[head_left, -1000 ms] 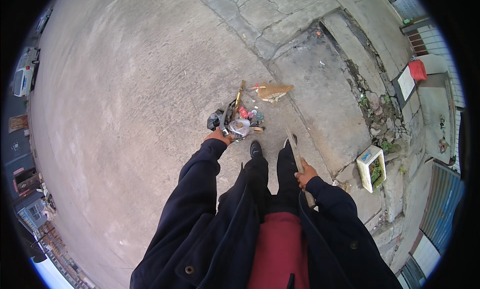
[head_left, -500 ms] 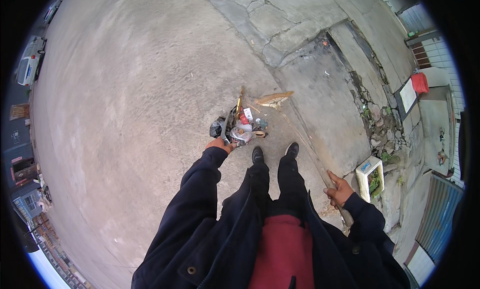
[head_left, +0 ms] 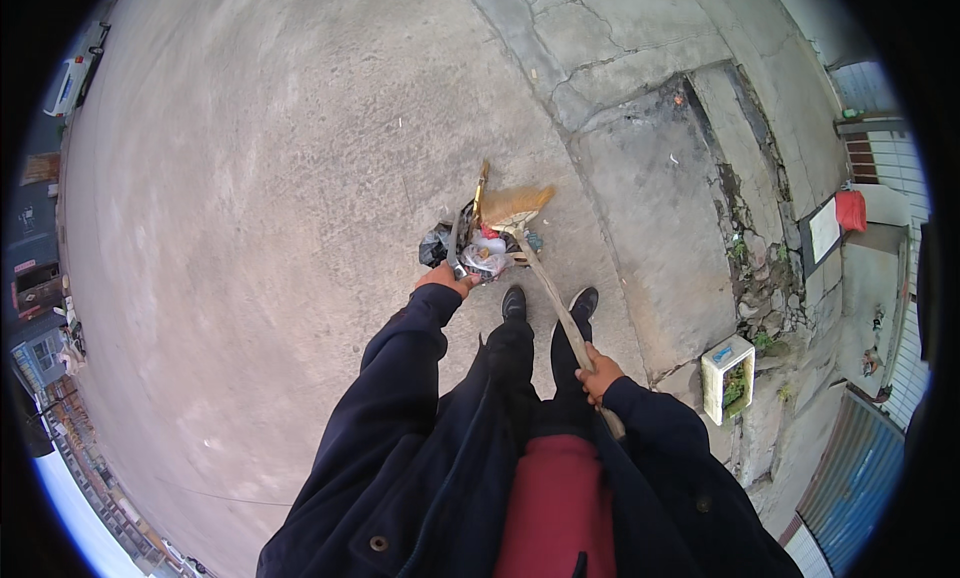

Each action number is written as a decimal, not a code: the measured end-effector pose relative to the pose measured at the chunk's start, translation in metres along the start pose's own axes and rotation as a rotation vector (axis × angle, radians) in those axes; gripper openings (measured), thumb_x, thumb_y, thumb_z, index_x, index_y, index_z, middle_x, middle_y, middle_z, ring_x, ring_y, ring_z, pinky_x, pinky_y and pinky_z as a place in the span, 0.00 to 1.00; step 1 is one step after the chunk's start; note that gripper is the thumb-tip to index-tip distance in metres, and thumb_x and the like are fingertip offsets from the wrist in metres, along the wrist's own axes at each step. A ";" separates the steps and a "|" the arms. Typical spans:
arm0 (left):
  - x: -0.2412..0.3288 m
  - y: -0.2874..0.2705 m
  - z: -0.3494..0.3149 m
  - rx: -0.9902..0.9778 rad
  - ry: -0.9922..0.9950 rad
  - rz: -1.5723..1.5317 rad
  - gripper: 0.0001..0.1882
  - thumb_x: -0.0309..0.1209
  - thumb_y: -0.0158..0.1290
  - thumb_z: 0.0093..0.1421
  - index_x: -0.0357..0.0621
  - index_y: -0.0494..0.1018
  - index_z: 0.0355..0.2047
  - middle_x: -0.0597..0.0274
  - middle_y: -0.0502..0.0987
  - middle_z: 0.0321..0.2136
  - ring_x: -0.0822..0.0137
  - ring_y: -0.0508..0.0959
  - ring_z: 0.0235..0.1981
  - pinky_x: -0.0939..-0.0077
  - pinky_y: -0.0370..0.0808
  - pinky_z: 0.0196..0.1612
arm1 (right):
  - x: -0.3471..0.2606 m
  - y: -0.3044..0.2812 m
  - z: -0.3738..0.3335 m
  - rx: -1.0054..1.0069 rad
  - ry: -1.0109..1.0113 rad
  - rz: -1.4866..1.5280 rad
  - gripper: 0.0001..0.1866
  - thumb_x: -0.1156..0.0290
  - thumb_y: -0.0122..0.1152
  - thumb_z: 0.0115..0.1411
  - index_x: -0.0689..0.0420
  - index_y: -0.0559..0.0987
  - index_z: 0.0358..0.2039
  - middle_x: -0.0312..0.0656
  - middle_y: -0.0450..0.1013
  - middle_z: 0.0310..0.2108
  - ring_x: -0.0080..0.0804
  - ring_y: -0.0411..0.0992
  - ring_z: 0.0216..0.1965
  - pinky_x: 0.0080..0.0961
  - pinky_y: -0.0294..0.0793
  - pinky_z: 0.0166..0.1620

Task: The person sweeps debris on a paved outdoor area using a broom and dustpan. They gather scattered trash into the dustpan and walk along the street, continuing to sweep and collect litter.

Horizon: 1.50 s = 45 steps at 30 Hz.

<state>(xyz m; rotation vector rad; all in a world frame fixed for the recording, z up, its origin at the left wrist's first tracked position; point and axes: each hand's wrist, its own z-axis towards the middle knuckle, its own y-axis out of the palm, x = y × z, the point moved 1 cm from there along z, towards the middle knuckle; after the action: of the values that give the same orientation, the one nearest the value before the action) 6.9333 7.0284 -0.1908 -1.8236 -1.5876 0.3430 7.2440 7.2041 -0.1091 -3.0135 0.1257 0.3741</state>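
Observation:
My left hand (head_left: pixel 445 278) grips the grey curved handle (head_left: pixel 453 243) of what looks like a dustpan, its pan mostly hidden under a heap of rubbish. In the heap are a black plastic bag (head_left: pixel 435 246), a clear plastic bag (head_left: pixel 487 262), red and white scraps and a thin golden strip (head_left: pixel 481 186) sticking out at the far side. My right hand (head_left: pixel 600 373) is closed round the wooden stick (head_left: pixel 560 313) of a broom. Its tan bristle head (head_left: pixel 518 206) lies across the heap's far right and covers part of it.
Both my shoes (head_left: pixel 514 303) stand just nearer than the heap on concrete ground. On the right are a white planter box (head_left: pixel 727 380) with green plants, a strip of broken paving (head_left: pixel 752 248) and a red object (head_left: pixel 850 210). A white vehicle (head_left: pixel 67 86) stands far left.
My right hand has swung the broom leftward, its head moving from the ground beyond the heap onto the heap's right side. My left hand stays at the handle.

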 end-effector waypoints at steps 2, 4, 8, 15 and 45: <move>0.001 -0.001 -0.002 -0.045 -0.002 0.012 0.38 0.61 0.56 0.51 0.35 0.71 0.44 0.42 0.78 0.39 0.47 0.77 0.45 0.59 0.72 0.48 | -0.001 -0.010 -0.030 -0.154 0.016 0.183 0.38 0.72 0.53 0.62 0.46 0.48 0.69 0.39 0.66 0.20 0.27 0.64 0.13 0.27 0.66 0.15; -0.001 -0.004 -0.005 -0.055 -0.023 0.011 0.38 0.61 0.56 0.51 0.36 0.72 0.45 0.42 0.78 0.40 0.47 0.77 0.46 0.59 0.72 0.48 | -0.006 -0.036 -0.061 -0.233 0.061 0.297 0.37 0.70 0.52 0.63 0.46 0.49 0.69 0.37 0.65 0.21 0.26 0.63 0.14 0.26 0.64 0.15; -0.008 -0.007 -0.010 -0.048 0.033 -0.006 0.37 0.62 0.57 0.49 0.34 0.76 0.35 0.41 0.79 0.36 0.47 0.78 0.42 0.59 0.73 0.44 | -0.016 -0.092 -0.106 -0.260 0.062 0.458 0.39 0.70 0.52 0.63 0.45 0.46 0.70 0.37 0.64 0.22 0.25 0.62 0.14 0.25 0.62 0.15; -0.021 -0.002 -0.018 -0.063 0.021 0.023 0.36 0.61 0.57 0.49 0.33 0.76 0.36 0.42 0.79 0.35 0.48 0.79 0.41 0.59 0.74 0.43 | -0.018 -0.089 -0.079 0.046 -0.038 0.260 0.39 0.71 0.52 0.63 0.44 0.45 0.70 0.38 0.64 0.21 0.26 0.63 0.13 0.28 0.65 0.15; -0.084 0.024 -0.048 -0.117 -0.006 0.117 0.37 0.58 0.61 0.48 0.38 0.73 0.45 0.43 0.78 0.41 0.48 0.77 0.46 0.61 0.73 0.48 | 0.117 0.048 -0.039 -0.001 0.025 0.196 0.40 0.72 0.57 0.59 0.56 0.49 0.69 0.49 0.73 0.27 0.39 0.74 0.24 0.32 0.75 0.29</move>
<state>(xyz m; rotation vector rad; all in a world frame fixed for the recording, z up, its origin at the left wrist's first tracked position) 6.9619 6.9335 -0.1905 -2.0120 -1.5368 0.3153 7.3621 7.1443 -0.1050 -3.0159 0.4248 0.3529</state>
